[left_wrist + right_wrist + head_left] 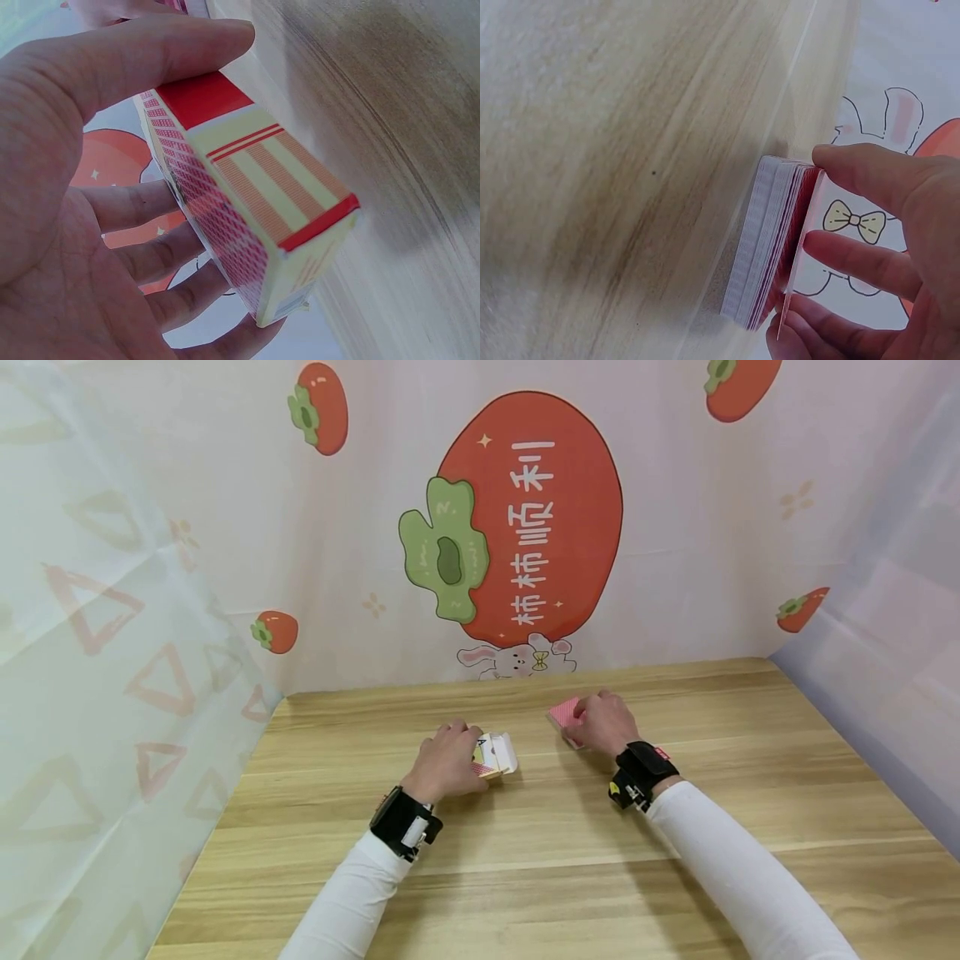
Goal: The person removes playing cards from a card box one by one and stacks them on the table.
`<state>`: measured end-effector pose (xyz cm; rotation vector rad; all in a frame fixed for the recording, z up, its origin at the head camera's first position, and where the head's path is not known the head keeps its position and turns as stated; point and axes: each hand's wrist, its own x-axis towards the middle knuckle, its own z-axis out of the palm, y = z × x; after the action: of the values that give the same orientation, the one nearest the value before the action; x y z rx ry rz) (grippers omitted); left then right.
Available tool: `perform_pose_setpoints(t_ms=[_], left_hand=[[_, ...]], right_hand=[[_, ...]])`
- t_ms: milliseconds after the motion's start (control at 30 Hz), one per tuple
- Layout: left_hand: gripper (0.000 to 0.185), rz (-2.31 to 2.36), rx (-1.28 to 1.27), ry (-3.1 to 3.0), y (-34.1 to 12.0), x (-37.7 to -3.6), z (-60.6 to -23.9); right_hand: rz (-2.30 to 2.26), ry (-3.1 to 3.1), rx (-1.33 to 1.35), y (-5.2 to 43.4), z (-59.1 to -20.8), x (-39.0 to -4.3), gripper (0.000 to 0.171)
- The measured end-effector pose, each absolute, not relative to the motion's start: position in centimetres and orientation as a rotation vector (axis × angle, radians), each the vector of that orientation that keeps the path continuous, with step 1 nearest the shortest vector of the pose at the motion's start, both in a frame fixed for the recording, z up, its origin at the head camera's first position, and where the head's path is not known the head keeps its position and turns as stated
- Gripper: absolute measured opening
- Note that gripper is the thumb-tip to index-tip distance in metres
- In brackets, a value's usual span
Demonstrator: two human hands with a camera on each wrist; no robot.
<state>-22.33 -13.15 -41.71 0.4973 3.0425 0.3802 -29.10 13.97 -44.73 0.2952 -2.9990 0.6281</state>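
White sleeves come in from the bottom of the head view, each wrist wearing a black camera band. On the pale wooden table (525,860) the left hand (446,760) is curled round a cream and red card box (497,754) whose flap stands open toward the right. Just across from it, apart by a short stretch of bare wood, the right hand (603,722) covers a stack of red-backed playing cards (564,714). Behind both hangs a pale curtain printed with a large red persimmon (525,518).

From the left wrist, the thumb (161,49) lies across the box's red band and the other fingers (150,206) cup its patterned back, so the box (255,202) stands on edge against the wood. To my eye that grip is sound; holding the mouth level with the stack would serve best.

From the right wrist, the card stack (769,240) stands on its long edge, pinched between thumb (870,176) and fingers (859,259). One card at the near side juts loose from the rest, so I would square the stack against the table before sliding it anywhere.

Room is generous: open wood lies ahead, behind and to both sides, with curtains closing in left, right and back, well clear of both hands.
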Motion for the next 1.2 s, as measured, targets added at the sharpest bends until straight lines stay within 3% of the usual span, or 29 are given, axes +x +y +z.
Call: perform_pose_setpoints(t_ms=[833, 1100, 1200], left_hand=[[0.071, 0.390, 0.509, 3.046, -13.1, -21.9, -41.4], [0.071, 0.387, 0.518, 3.048, -13.1, -21.8, -41.2], [0.073, 0.389, 0.522, 3.048, -13.0, -21.8, -41.2]], right_hand=[[0.591, -3.040, 0.218, 13.2, -44.4, -28.7, 0.038], [0.611, -2.986, 0.194, 13.1, -44.6, -28.2, 0.049], [0.646, -2.898, 0.274, 12.3, -43.7, -27.6, 0.045]])
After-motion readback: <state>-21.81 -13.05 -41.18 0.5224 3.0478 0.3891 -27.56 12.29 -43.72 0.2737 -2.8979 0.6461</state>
